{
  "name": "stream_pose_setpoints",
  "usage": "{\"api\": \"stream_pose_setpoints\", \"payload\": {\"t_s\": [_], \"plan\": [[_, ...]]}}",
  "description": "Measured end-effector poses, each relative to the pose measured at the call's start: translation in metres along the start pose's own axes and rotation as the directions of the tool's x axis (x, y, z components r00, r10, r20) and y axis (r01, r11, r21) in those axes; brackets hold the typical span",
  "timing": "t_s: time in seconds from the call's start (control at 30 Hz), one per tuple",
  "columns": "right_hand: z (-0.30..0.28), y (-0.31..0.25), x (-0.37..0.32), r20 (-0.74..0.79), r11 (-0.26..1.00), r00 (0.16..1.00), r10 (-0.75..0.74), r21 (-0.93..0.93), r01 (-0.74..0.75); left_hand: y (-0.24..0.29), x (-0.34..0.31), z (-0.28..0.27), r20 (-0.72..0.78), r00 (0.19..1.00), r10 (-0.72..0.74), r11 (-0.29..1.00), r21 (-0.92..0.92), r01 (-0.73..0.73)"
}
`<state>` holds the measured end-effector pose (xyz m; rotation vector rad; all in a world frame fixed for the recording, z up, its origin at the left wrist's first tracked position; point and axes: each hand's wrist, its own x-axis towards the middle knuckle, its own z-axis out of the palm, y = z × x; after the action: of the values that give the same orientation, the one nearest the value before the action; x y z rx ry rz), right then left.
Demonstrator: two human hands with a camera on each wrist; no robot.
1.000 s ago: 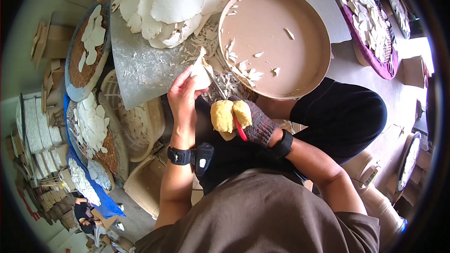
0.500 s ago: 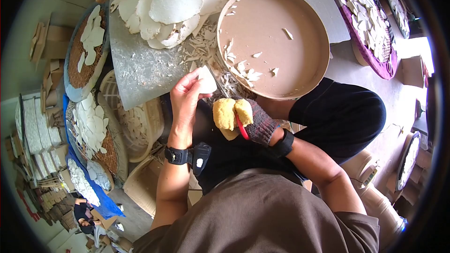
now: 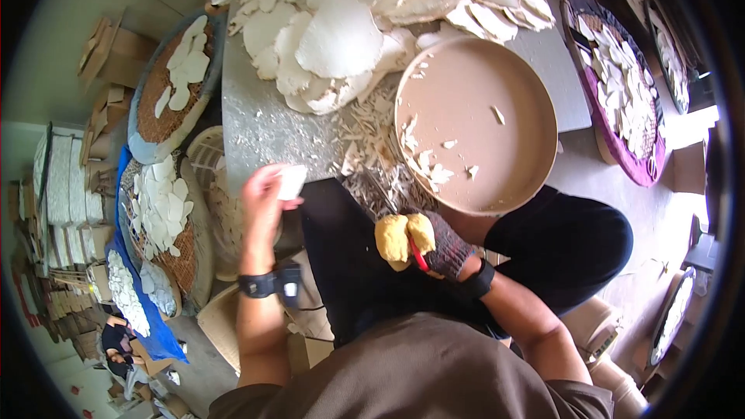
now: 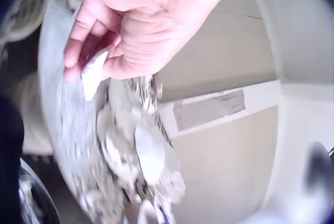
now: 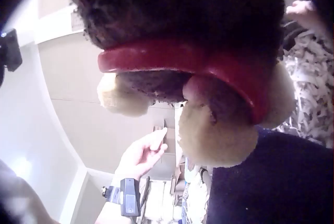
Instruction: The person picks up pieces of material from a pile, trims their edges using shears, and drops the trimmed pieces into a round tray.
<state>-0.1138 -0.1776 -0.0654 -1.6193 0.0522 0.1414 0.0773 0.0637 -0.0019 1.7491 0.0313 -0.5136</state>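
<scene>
Pinched between the thumb and fingers of my left hand (image 3: 262, 198) is a small flat white slice (image 3: 292, 181), its pale edge facing me in the left wrist view. This hand is beside the metal table's near edge, well left of the scissors. My right hand (image 3: 450, 247), in a dark knitted glove, grips scissors with red handles (image 3: 420, 257) above my lap. Yellow foam-like lumps (image 3: 393, 241) sit around the handle and fingers. The dark blades (image 3: 382, 192) point up-left over a heap of white scraps (image 3: 372, 143), no slice between them.
A round tan tray (image 3: 485, 120) with a few scraps stands on the metal table (image 3: 256, 124), beside a big pile of white slices (image 3: 341, 39). A plastic basket (image 3: 208, 147) is at left. Woven trays of slices (image 3: 159, 206) flank both sides. Another person (image 3: 116, 341) is at far lower left.
My left hand has moved left, away from the scissors, carrying the slice, which looks smaller and more trimmed than a second ago. My right hand keeps its grip. The head view has shifted.
</scene>
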Motion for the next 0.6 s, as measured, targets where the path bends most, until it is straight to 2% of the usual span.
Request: {"api": "stream_pose_setpoints", "payload": {"t_s": [0.03, 0.07, 0.1, 0.13, 0.17, 0.2, 0.23, 0.27, 0.3, 0.33, 0.37, 0.4, 0.43, 0.5, 0.6], "plan": [[-0.002, 0.005, -0.001, 0.021, 0.993, 1.000, -0.019, 0.118, 0.016, -0.019, 0.013, -0.055, -0.093, 0.991, 0.091, 0.980, 0.183, -0.073], [-0.005, 0.012, 0.001, 0.069, 0.993, 0.997, -0.041, 0.111, 0.033, -0.033, 0.027, -0.092, -0.169, 0.966, 0.195, 0.923, 0.365, -0.122], [0.001, 0.020, -0.001, 0.073, 0.956, 0.997, 0.029, 0.288, -0.049, -0.012, 0.023, -0.093, -0.218, 0.894, 0.391, 0.747, 0.643, -0.170], [0.000, 0.016, 0.001, 0.099, 0.964, 0.995, 0.007, 0.262, -0.033, 0.013, 0.019, -0.090, -0.202, 0.792, 0.576, 0.497, 0.856, -0.143], [-0.001, 0.012, 0.003, 0.125, 0.971, 0.992, -0.014, 0.238, -0.016, 0.026, 0.027, -0.077, -0.207, 0.765, 0.611, 0.582, 0.771, -0.256], [0.005, 0.014, 0.004, 0.137, 0.941, 0.990, 0.025, 0.330, -0.069, 0.045, 0.033, -0.050, -0.149, 0.737, 0.659, 0.544, 0.771, -0.330], [0.012, 0.016, 0.005, 0.148, 0.900, 0.987, 0.064, 0.418, -0.121, 0.049, 0.047, -0.029, -0.075, 0.752, 0.655, 0.561, 0.715, -0.417], [0.011, 0.011, 0.006, 0.161, 0.930, 0.985, 0.061, 0.348, -0.115, 0.061, 0.052, 0.001, 0.035, 0.753, 0.657, 0.549, 0.663, -0.509], [0.007, 0.018, 0.005, 0.208, 0.984, 0.977, 0.042, 0.162, -0.077, 0.057, 0.070, 0.029, 0.095, 0.699, 0.708, 0.510, 0.616, -0.600], [0.006, 0.005, 0.004, 0.186, 0.961, 0.979, 0.080, 0.246, -0.125, 0.058, 0.084, 0.055, 0.140, 0.644, 0.752, 0.461, 0.586, -0.666], [0.005, -0.005, 0.002, 0.166, 0.927, 0.982, 0.096, 0.344, -0.149, 0.066, 0.091, 0.085, 0.159, 0.589, 0.793, 0.331, 0.699, -0.634], [0.004, -0.014, 0.000, 0.147, 0.882, 0.983, 0.114, 0.441, -0.168, 0.071, 0.099, 0.099, 0.157, 0.572, 0.805, 0.268, 0.764, -0.587], [0.001, -0.022, -0.001, 0.112, 0.899, 0.988, 0.107, 0.414, -0.144, 0.076, 0.107, 0.113, 0.155, 0.555, 0.817, 0.205, 0.822, -0.531], [-0.004, -0.032, -0.004, 0.040, 0.926, 0.995, 0.091, 0.365, -0.099, 0.067, 0.127, 0.124, 0.094, 0.594, 0.799, 0.221, 0.873, -0.435], [-0.009, -0.012, -0.007, 0.051, 0.924, 0.998, 0.035, 0.379, -0.051, 0.058, 0.144, 0.107, 0.141, 0.607, 0.782, 0.324, 0.740, -0.590]]}}
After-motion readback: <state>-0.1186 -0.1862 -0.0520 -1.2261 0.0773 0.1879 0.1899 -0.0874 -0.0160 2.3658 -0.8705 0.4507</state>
